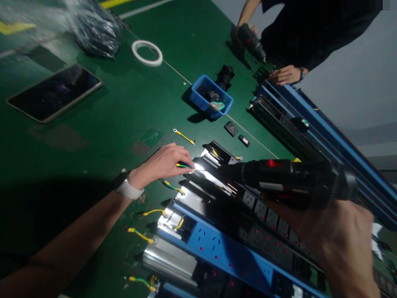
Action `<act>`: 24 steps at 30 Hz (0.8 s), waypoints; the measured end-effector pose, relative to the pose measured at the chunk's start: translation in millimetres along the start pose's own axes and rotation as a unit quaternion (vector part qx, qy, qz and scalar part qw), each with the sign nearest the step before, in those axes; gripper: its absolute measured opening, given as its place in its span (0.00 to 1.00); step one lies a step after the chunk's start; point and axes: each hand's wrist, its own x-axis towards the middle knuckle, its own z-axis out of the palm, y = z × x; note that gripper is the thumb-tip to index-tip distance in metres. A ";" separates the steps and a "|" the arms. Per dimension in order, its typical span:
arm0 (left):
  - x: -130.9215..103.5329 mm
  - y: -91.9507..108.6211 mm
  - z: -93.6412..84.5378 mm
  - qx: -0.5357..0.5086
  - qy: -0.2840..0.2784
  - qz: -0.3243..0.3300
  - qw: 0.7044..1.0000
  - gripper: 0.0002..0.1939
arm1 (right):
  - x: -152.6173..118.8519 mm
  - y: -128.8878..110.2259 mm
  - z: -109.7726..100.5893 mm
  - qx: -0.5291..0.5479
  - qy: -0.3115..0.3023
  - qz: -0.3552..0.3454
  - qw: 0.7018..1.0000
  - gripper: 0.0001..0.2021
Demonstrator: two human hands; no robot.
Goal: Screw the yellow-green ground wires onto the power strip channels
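The left hand (164, 163) has its fingertips pinched on the lug end of a green-and-yellow wire (182, 166), holding it down against the bright metal end of the nearest power strip (217, 186). The right hand (338, 240) is wrapped tight around the grip of a black driver (288, 178), whose nose points at that same lit spot, close to the pinched lug. It looks like the fastening step: the lug is being held on its place while the driver comes in over it. The next move, I would judge, calls for the bit to sit square on the screw and the left fingers to stay clear of the tip while keeping the lug from turning. More wires of the same kind lie on the green mat (118, 107) just left of the strip, one by each strip end below it, and one loose above the hand (184, 136). Beyond the strip sits a blue bin (198, 99), further off a tape ring (147, 52) and a tablet (54, 92). Across the mat another person's hand (285, 75) rests by a second driver (252, 42).
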 end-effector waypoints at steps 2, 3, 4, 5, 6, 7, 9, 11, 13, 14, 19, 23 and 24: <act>-0.1 -0.8 0.8 0.004 0.002 0.002 1.000 0.06 | 4.6 -3.5 -9.4 -0.022 0.046 -0.061 0.997 0.25; -0.1 -1.3 1.0 0.005 0.002 0.003 1.000 0.06 | 7.6 -6.8 -15.4 -0.045 0.079 -0.103 0.991 0.27; -0.1 -1.9 1.2 0.006 0.001 0.006 1.000 0.06 | 11.0 -11.0 -22.1 -0.072 0.102 -0.145 0.982 0.28; -0.1 -2.6 1.2 0.006 -0.002 0.009 1.000 0.06 | 14.6 -16.2 -29.0 -0.094 0.114 -0.177 0.973 0.28; -0.1 -3.3 1.2 0.006 -0.003 0.013 1.000 0.06 | 18.1 -22.1 -36.0 -0.106 0.116 -0.207 0.966 0.27; -0.1 -3.8 1.0 0.006 -0.004 0.017 1.000 0.06 | 21.4 -28.5 -42.8 -0.109 0.107 -0.229 0.961 0.24; -0.1 -4.5 0.6 0.007 -0.003 0.024 1.000 0.06 | 27.2 -41.4 -55.1 -0.118 0.113 -0.250 0.954 0.21; -0.1 -4.7 0.2 0.008 0.001 0.029 1.000 0.06 | 31.6 -52.3 -64.6 -0.129 0.115 -0.259 0.950 0.16; -0.1 -5.1 0.2 0.007 0.002 0.031 1.000 0.06 | 34.1 -59.3 -70.8 -0.136 0.104 -0.268 0.948 0.14; -0.1 -5.7 0.5 0.007 0.002 0.032 0.999 0.06 | 34.5 -61.3 -72.7 -0.138 0.095 -0.270 0.948 0.16; -0.5 -10.3 3.4 0.007 0.009 0.054 0.998 0.08 | 29.2 -63.5 -73.1 -0.139 0.025 -0.189 0.972 0.25; -0.9 -11.1 4.1 -0.013 0.016 0.057 0.998 0.07 | 23.6 -65.9 -70.9 -0.119 -0.017 -0.095 0.988 0.28; -0.8 -11.3 4.3 -0.017 0.018 0.057 0.998 0.06 | 23.0 -66.9 -70.8 -0.113 -0.021 -0.084 0.990 0.28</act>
